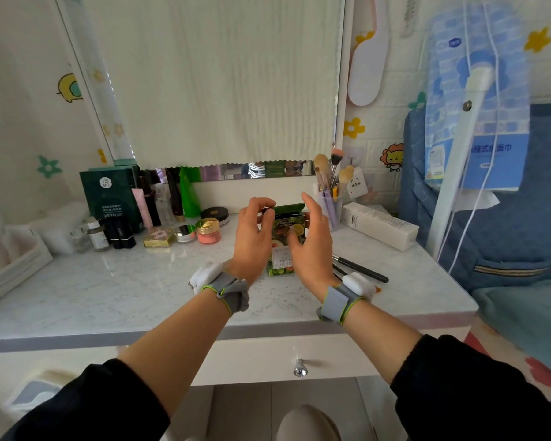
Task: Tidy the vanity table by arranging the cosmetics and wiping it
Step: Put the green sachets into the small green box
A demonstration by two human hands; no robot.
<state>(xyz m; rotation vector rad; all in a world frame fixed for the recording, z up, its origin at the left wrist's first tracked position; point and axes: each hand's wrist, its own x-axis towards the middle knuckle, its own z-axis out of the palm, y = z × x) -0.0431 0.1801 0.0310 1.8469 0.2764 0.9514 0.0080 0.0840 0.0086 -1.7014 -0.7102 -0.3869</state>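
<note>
Gripping glossy green cardboard box (283,237), left hand (252,237) fingers pinched on flap; right hand (312,243) fingers spread.

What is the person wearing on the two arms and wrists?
Both arms have black sleeves pushed up toward the elbows, leaving the forearms bare. Each wrist carries a grey strap edged in bright green with a white, rounded device attached: one on the left wrist, one on the right wrist. The hands are bare, without gloves.

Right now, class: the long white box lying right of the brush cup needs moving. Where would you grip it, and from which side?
Grip the long white box mid-length across its narrow sides, from above: it lies flat, top clear, and the brush cup crowds its left end.
</note>
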